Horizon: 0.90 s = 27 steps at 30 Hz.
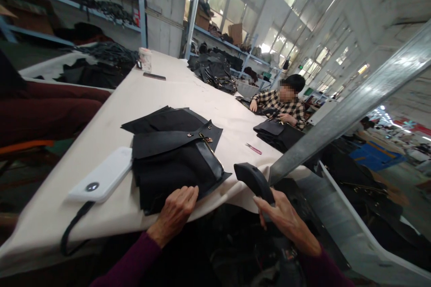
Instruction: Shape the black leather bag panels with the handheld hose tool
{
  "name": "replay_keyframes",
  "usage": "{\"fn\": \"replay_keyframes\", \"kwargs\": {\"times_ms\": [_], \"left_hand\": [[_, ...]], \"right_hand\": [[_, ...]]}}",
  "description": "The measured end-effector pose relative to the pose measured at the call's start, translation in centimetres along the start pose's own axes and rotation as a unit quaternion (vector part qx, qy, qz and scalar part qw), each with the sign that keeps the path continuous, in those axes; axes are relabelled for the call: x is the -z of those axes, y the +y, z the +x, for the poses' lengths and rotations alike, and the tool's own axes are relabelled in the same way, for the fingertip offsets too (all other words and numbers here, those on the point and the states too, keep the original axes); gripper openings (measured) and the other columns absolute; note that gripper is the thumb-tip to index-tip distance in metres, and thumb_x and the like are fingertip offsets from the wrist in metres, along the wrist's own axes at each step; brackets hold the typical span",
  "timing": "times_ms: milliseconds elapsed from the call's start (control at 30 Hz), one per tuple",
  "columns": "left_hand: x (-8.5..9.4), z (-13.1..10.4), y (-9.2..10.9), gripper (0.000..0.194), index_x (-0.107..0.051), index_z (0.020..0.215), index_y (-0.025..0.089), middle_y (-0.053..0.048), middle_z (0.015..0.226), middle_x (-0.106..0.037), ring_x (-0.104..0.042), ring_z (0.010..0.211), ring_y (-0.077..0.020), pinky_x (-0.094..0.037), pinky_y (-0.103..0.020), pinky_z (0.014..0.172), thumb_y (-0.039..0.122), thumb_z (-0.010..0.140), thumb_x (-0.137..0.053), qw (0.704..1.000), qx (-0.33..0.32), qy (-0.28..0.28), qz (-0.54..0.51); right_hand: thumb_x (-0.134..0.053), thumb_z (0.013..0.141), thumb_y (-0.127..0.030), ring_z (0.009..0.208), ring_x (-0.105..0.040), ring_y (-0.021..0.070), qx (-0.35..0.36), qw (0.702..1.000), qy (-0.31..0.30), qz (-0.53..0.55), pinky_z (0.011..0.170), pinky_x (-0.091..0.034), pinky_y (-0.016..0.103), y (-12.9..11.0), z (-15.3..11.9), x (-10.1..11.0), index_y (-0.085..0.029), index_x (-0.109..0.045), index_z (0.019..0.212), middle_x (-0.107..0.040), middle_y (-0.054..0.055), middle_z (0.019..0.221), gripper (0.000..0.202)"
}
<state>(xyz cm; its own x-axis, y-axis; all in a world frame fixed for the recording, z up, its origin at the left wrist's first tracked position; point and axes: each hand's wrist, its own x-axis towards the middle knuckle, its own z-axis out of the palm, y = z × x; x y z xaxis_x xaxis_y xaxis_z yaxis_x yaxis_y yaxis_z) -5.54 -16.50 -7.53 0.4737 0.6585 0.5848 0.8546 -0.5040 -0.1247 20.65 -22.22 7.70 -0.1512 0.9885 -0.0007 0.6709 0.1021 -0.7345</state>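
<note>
Right hand (pixel 286 217) wrapped around black handheld tool (pixel 254 179) by table edge; left hand (pixel 177 208) curled on near edge of black bag piece (pixel 171 166) lying on table (pixel 182 83), can't tell if pinching. Farther: pink snips (pixel 254 148), then checked-shirt person (pixel 269 98).

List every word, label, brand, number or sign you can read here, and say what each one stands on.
No text can be read.
Patterned container at the table's far end: markings too small and blurred to read.
Red sign-like patch in the far right background: too blurred to tell if it bears words.
White device: a dark round spot, no legible lettering.
Black tool in the right hand: no legible lettering.
</note>
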Motion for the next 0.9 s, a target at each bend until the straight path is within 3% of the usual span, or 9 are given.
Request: {"fn": "replay_keyframes", "kwargs": {"times_ms": [100,200,367,467,633,733,900], "left_hand": [[0.0,0.0,0.0,0.037,-0.048,0.118,0.006,-0.007,0.091,-0.052,-0.047,0.083,-0.0193,-0.043,-0.033,0.070,0.004,0.081,-0.044,1.000,0.001,-0.002,0.003],[0.2,0.1,0.1,0.037,-0.049,0.117,0.007,-0.007,0.090,-0.052,-0.047,0.082,-0.0190,-0.044,-0.034,0.070,0.003,0.081,-0.044,1.000,0.005,-0.010,0.004],[0.6,0.4,0.3,0.038,-0.049,0.118,0.007,-0.007,0.090,-0.053,-0.049,0.082,-0.0192,-0.045,-0.033,0.071,0.003,0.080,-0.045,0.999,0.013,-0.035,0.012],[0.7,0.6,0.4,0.036,-0.050,0.116,0.008,-0.008,0.092,-0.055,-0.052,0.083,-0.0185,-0.046,-0.032,0.072,0.003,0.081,-0.044,0.998,0.032,-0.047,0.012],[1.3,0.8,0.3,0.039,-0.051,0.117,0.012,-0.007,0.092,-0.057,-0.055,0.080,-0.0169,-0.048,-0.029,0.068,0.001,0.080,-0.043,0.994,0.047,-0.096,0.014],[1.6,0.3,0.5,0.043,-0.048,0.121,0.011,-0.008,0.094,-0.058,-0.055,0.082,-0.0176,-0.048,-0.030,0.070,0.000,0.080,-0.043,0.992,0.041,-0.122,0.014],[2.6,-0.8,2.5,0.046,-0.044,0.126,0.009,-0.009,0.097,-0.058,-0.056,0.085,-0.0192,-0.049,-0.033,0.073,0.001,0.080,-0.042,0.985,0.046,-0.166,-0.017]], "right_hand": [[-0.046,0.088,-0.040,0.044,-0.052,0.0121,-0.005,0.999,-0.040,0.014,0.043,-0.042,0.021,0.1,-0.1,-0.3,-0.016,-0.047,0.072,-0.053,-0.003,0.052,0.029],[-0.049,0.087,-0.036,0.046,-0.054,0.0119,0.007,0.996,-0.079,0.028,0.042,-0.041,0.019,0.3,0.3,-2.0,-0.016,-0.047,0.075,-0.053,-0.003,0.053,0.023],[-0.053,0.084,-0.033,0.044,-0.055,0.0118,0.040,0.994,-0.091,0.036,0.041,-0.040,0.019,0.3,2.1,-4.2,-0.015,-0.049,0.075,-0.053,-0.004,0.055,0.020],[-0.048,0.087,-0.037,0.044,-0.055,0.0124,0.051,0.995,-0.069,0.054,0.041,-0.041,0.020,0.6,2.6,-3.3,-0.016,-0.049,0.073,-0.054,-0.003,0.054,0.025],[-0.046,0.084,-0.048,0.043,-0.055,0.0148,0.021,0.999,0.044,0.024,0.043,-0.043,0.023,1.9,1.6,0.0,-0.016,-0.048,0.071,-0.053,-0.002,0.048,0.034],[-0.045,0.083,-0.051,0.041,-0.054,0.0155,-0.001,0.999,0.032,0.028,0.043,-0.044,0.024,2.9,0.3,1.0,-0.017,-0.045,0.068,-0.053,-0.002,0.045,0.037],[-0.045,0.086,-0.048,0.045,-0.055,0.0146,0.001,0.999,-0.020,0.039,0.047,-0.044,0.023,3.9,-1.4,0.3,-0.017,-0.047,0.068,-0.054,-0.002,0.049,0.036]]}}
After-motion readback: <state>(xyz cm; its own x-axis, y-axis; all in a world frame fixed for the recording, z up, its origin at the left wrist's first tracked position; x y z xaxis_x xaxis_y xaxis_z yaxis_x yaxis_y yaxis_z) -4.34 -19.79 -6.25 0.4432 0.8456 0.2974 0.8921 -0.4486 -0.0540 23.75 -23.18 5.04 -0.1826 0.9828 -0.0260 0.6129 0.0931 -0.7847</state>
